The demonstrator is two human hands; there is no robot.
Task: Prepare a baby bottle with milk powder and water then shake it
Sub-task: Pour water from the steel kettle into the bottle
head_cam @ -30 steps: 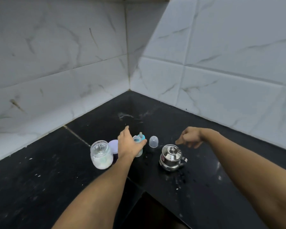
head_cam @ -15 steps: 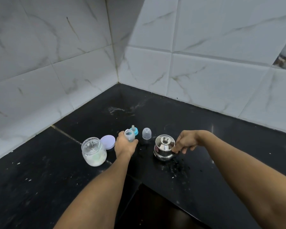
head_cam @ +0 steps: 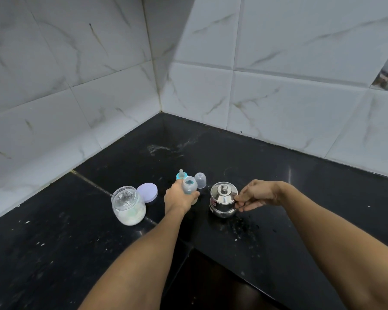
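Gripped the uncapped baby bottle [head_cam: 189, 185] in the left hand [head_cam: 179, 199], fingers curled round its lower body; bottle base hidden, so resting on the table [head_cam: 54, 242] or lifted, hard to tell. Pinched the right side of the lidded steel kettle [head_cam: 223, 199] with the right hand [head_cam: 254, 195]; kettle set on the table just right of the bottle. Logged behind the bottle: teal-ringed teat [head_cam: 181, 175], upright; clear dome cap [head_cam: 200, 180] beside it. Logged left of the left hand: open glass jar [head_cam: 128, 204], part filled with white powder; lilac lid [head_cam: 147, 192] just behind it. Backed by marbled white wall tiles [head_cam: 278, 63].
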